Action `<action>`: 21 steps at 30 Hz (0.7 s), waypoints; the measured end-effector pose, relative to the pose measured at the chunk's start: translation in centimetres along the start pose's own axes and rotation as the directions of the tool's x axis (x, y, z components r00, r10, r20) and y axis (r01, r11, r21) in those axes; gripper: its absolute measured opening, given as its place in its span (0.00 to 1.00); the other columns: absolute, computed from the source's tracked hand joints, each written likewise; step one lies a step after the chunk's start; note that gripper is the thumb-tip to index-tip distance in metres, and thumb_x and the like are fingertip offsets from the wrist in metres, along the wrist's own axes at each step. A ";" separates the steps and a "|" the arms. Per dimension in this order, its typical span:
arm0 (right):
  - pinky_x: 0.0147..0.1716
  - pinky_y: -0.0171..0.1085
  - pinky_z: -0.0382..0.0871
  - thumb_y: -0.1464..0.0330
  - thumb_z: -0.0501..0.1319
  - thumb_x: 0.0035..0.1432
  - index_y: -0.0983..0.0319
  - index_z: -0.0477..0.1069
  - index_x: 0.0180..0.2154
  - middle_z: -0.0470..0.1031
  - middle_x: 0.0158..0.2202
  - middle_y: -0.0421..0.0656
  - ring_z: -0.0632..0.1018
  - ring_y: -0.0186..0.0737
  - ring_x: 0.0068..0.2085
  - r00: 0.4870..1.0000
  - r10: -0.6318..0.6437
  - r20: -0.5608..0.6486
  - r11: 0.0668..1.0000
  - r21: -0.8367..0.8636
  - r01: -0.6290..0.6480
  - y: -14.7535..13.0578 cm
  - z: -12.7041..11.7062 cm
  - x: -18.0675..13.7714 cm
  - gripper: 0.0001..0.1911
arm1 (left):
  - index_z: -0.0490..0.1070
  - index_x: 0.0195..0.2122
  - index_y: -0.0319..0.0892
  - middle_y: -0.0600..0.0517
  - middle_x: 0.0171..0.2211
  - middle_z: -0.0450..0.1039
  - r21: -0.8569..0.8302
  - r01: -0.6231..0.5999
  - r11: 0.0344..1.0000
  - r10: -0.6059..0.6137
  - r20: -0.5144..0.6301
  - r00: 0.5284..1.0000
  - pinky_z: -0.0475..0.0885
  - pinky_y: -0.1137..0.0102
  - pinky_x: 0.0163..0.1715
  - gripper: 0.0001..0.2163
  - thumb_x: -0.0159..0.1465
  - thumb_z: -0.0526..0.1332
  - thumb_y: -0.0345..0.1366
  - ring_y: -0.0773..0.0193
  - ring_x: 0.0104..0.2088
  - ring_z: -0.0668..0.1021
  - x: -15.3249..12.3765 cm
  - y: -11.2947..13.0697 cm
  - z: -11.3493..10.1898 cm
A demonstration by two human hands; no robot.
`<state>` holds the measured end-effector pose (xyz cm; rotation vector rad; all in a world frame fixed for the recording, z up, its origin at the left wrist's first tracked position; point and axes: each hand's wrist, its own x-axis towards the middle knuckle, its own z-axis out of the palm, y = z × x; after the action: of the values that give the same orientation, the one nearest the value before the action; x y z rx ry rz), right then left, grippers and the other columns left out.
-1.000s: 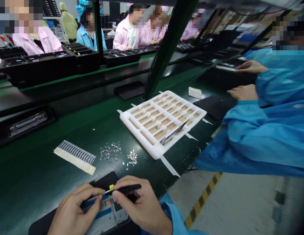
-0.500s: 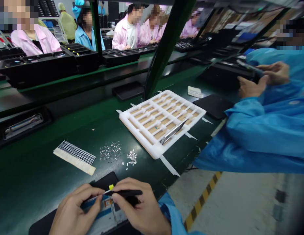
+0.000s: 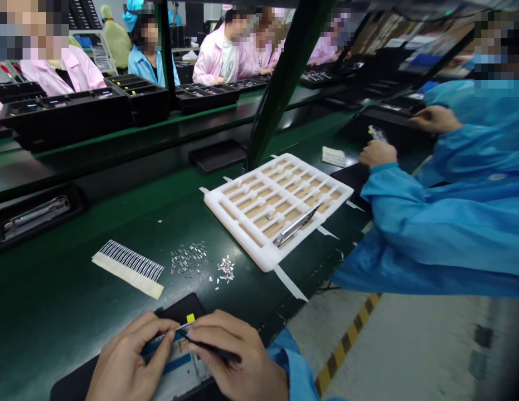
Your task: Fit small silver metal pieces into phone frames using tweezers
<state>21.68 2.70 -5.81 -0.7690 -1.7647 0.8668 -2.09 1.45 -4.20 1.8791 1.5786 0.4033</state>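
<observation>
Your left hand [image 3: 127,356] and right hand [image 3: 236,353] curl inward, just beside each other, low in view; a blue sleeve [image 3: 290,365] covers your right wrist.

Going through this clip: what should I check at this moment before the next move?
Left hand holding the printed blue-and-white sheet: ok.
Right hand gripping the black tweezers: ok.
Tweezer tips gripping the yellow tag: cannot tell, too small to see.
Loose metal pieces lying apart from both hands: ok.
Co-worker's blue sleeve apart from both hands: ok.
</observation>
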 end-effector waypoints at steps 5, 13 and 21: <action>0.46 0.39 0.83 0.76 0.64 0.73 0.64 0.79 0.53 0.87 0.45 0.51 0.86 0.44 0.43 0.993 -0.116 0.036 0.984 -0.132 0.120 -0.1 0.1 -0.3 0.10 | 0.82 0.53 0.58 0.56 0.42 0.84 0.034 0.017 0.999 -0.018 0.022 1.000 0.80 0.77 0.39 0.14 0.75 0.59 0.51 0.65 0.38 0.86 -0.1 0.1 -0.1; 0.46 0.39 0.83 0.76 0.66 0.72 0.63 0.80 0.51 0.87 0.43 0.49 0.86 0.42 0.41 0.993 -0.094 -0.077 0.993 -0.081 0.088 -0.2 0.5 -0.7 0.09 | 0.84 0.49 0.55 0.55 0.40 0.84 -0.046 0.029 0.999 -0.028 0.008 1.000 0.79 0.78 0.40 0.14 0.75 0.60 0.51 0.65 0.40 0.86 0.2 0.4 0.1; 0.46 0.41 0.85 0.75 0.65 0.72 0.60 0.78 0.55 0.87 0.46 0.50 0.87 0.46 0.42 0.995 -0.098 0.000 0.989 -0.112 0.098 -0.4 0.0 -0.5 0.14 | 0.84 0.50 0.58 0.57 0.38 0.84 -0.001 -0.058 0.998 0.058 -0.047 0.997 0.79 0.78 0.36 0.12 0.75 0.61 0.48 0.66 0.37 0.87 0.1 0.6 -0.1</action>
<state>21.77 2.06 -5.71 -0.7492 -1.8425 0.7050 -1.69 1.50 -3.77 1.9303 1.5559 0.4781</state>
